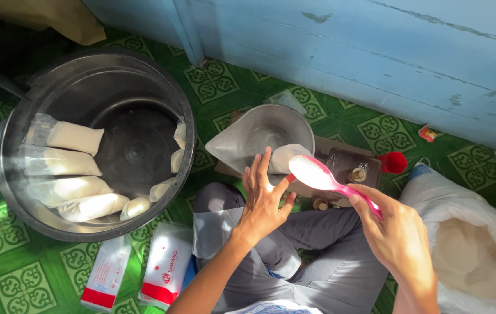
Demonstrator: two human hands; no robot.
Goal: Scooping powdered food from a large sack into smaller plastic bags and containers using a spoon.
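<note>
While the person sits on the green patterned floor mat [21, 279], both hands work above the lap, just right of the big steel pot [93, 145], which serves as landmark.

Right hand [399, 238]: closed around the handle of a pink scoop [323, 176], fingers wrapped on the grip. Scoop bowl carries a heap of white grain, sugar or rice, cannot tell which. It hangs well right of the pot, close over the mouth of a small clear bag [285, 158].

Left hand [262, 200]: fingers extended and mostly straight, pressed against the small clear bag and steadying it upright; whether the thumb pinches the bag edge I cannot tell. Bag already holds some white fill.

Behind the bag, right of the pot: metal scale pan [259, 134], pointed spout toward the pot, sitting on a brown scale base [349, 166] with brass fittings. Red cup [394, 163] further right of that.

Inside the pot: several filled, sealed clear packets [64, 168] stacked along its left and lower wall, a few more on its right wall; dark bottom showing at centre.

Below the pot on the mat: two flat packs of empty bags [143, 270], white with red ends.

Far right of the pot: an open white sack [469, 244] of the same pale grain, beside the right forearm.

Blue painted wooden wall [376, 52] behind everything.
</note>
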